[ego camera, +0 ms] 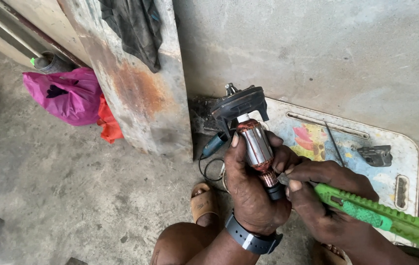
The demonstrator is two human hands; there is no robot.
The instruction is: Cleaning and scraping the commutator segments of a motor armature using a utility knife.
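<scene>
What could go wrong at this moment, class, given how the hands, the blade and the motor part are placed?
1. The green utility knife in the right hand works at the armature close to the left hand's fingers; a slip might cut them.
2. The blade could gouge the copper end.
3. The armature is only hand-held, so it might twist or drop.

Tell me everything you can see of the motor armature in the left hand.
The motor armature is a steel-grey laminated core with coppery windings at both ends and a copper commutator at its lower end. A white shaft at the top carries a black fan disc. It points up and away, tilted slightly. The left hand wraps it from below, and the right hand sets the tip of a green utility knife against the commutator.
</scene>
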